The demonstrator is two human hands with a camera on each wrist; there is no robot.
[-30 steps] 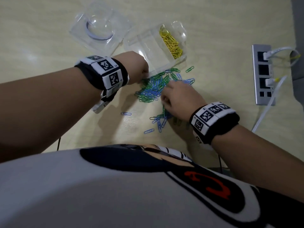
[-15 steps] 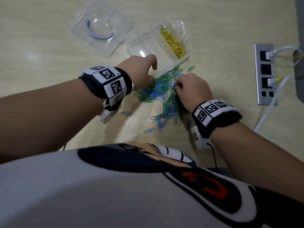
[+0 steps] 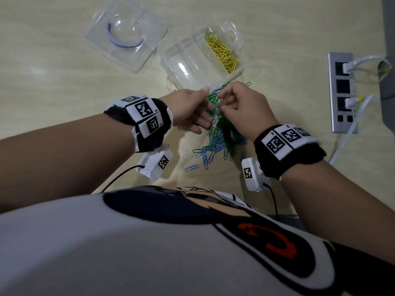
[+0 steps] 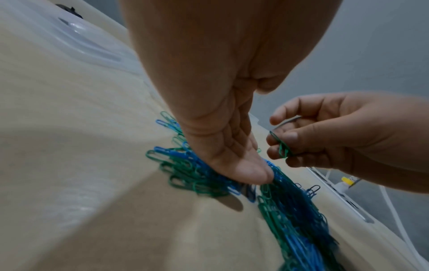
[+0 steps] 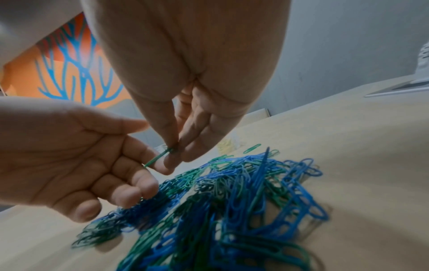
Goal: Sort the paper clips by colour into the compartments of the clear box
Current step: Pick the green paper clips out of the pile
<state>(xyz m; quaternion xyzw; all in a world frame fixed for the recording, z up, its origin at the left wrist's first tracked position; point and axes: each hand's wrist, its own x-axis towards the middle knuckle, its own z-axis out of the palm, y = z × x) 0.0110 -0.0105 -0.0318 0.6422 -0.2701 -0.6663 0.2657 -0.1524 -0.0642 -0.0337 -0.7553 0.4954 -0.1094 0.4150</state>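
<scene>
A tangled pile of green and blue paper clips [image 3: 220, 135] lies on the table just in front of the clear box [image 3: 188, 60]. The box's right compartment holds yellow clips [image 3: 222, 52]; its other compartments look empty. My right hand [image 3: 222, 98] is raised over the pile and pinches a green clip [image 5: 157, 156] between thumb and forefinger. That green clip [image 4: 283, 149] shows again in the left wrist view. My left hand [image 3: 204, 107] is held open beside it, palm toward the right hand, fingers [image 5: 139, 165] just under the clip. Its palm holds nothing.
The box's clear lid [image 3: 126, 37] lies to the back left. A grey power strip [image 3: 342, 92] with white cables sits at the right. A few stray blue clips [image 3: 191, 167] lie nearer my body.
My right hand has lifted off the pile with a green clip pinched. My left hand has left the box edge and swung in beside it, palm opened.
</scene>
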